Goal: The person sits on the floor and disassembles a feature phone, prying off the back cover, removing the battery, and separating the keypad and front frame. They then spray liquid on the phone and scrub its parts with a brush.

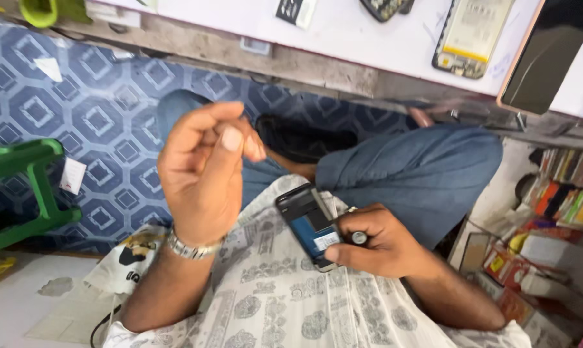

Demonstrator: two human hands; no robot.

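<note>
Right hand (378, 245) clamps opened phone (311, 225) and small tool over lap; left hand (204, 171) raised, fingertips pinched (contents unclear). Best braced against thigh.

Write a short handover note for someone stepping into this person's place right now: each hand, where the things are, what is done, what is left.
Left hand: raised above the lap, fingers pinched; whether it holds anything is unclear.
Right hand: grips the phone and a small tool over the lap.
Phone: back cover off, insides showing.
On the table: a second opened phone and a dark screen panel.
Left: phone not closed up.
</note>
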